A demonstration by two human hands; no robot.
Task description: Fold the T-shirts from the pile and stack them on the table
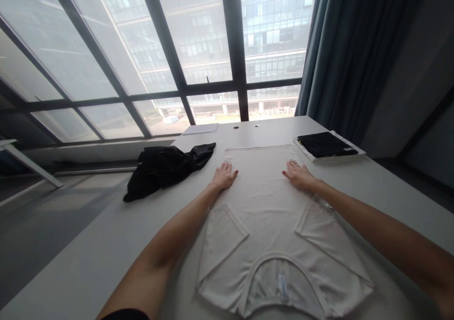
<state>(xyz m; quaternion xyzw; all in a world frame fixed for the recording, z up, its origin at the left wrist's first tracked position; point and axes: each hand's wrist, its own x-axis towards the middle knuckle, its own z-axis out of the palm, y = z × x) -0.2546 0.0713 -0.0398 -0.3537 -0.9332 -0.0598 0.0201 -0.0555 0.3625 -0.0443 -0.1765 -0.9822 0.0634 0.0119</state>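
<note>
A white T-shirt [264,206] lies spread flat on the white table, its neckline towards me and its hem at the far end. Both short sleeves are turned inward over the body. My left hand [224,175] rests flat on the shirt's left edge near the hem, fingers stretched out. On the opposite edge, at about the same height, my right hand [298,174] lies flat with its fingers spread. Neither hand grips the cloth. A pale label shows inside the collar.
Left of the shirt, a crumpled black garment [166,166] hangs partly over the edge of the table [383,187]. Folded black clothing [324,144] sits on folded white cloth [356,153] at the right. Windows and a dark curtain [340,50] stand beyond.
</note>
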